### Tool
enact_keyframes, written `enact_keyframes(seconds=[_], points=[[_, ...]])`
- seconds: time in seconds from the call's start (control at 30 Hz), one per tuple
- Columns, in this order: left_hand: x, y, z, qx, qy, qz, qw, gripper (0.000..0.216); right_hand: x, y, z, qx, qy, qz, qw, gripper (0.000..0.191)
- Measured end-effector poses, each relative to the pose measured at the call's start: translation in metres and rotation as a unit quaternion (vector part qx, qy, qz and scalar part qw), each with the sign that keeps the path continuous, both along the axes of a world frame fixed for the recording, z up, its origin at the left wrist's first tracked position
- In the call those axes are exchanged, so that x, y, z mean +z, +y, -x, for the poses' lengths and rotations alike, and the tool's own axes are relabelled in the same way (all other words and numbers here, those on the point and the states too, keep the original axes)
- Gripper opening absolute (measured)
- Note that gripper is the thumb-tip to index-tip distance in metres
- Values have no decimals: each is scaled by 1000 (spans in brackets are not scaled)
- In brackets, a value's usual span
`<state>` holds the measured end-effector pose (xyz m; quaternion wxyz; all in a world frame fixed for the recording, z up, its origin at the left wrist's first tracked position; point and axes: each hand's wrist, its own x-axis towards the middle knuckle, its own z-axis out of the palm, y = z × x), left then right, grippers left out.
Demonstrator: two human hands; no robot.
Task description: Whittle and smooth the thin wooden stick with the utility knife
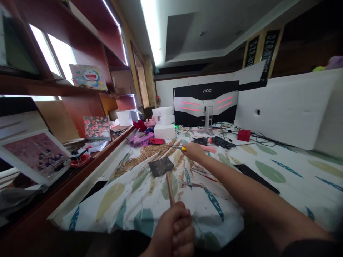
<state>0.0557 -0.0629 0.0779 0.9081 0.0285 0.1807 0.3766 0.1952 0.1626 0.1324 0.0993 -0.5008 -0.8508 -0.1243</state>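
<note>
My left hand [174, 230], low in the middle of the head view, is closed round the wooden handle of a small shovel. The dark, flat blade of the shovel [161, 166] lies over the leaf-patterned cloth [107, 210], pointing away from me. Further off, my right hand [193, 151] grips a thin tool with a yellow handle end [183, 148]. Its slim shaft reaches left toward a red object [157, 141]; the tip is too small to make out. Loose brown wood shavings [146, 152] lie spread in streaks on the cloth, left of my right hand.
A monitor [187, 107] stands at the back, with white foam blocks [164, 131] to its left. Cables, black crumpled plastic [223, 142] and a red box [243, 135] lie near it. A dark flat panel [257, 178] is under my right forearm. Shelves line the left.
</note>
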Motion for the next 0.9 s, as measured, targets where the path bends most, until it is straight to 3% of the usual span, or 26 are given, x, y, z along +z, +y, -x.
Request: enact_keyframes(seconds=[0.1,0.17,0.37,0.57,0.63,0.77,0.83,0.9], points=[[0,17,9,94,-12,34,995,43,-5,-15,5,45,-3,2,999,30],[-1,29,15,107,-21,41,993,42,-14,-34,13,88,-14,15,996,28],[0,34,20,80,-36,54,995,41,-39,-64,24,159,-38,36,986,21],[11,16,22,69,-58,54,994,43,-36,-59,30,169,-33,23,985,21],[10,6,18,75,-63,39,994,44,-30,-50,31,148,-35,25,988,22],[3,-9,8,31,-14,-25,999,35,-10,-16,17,34,-21,10,999,29],[2,-3,10,67,-11,-19,997,37,-1,-2,10,4,-9,-5,1000,33],[5,13,17,144,-26,27,989,43,4,-1,9,14,-1,-17,1000,35]])
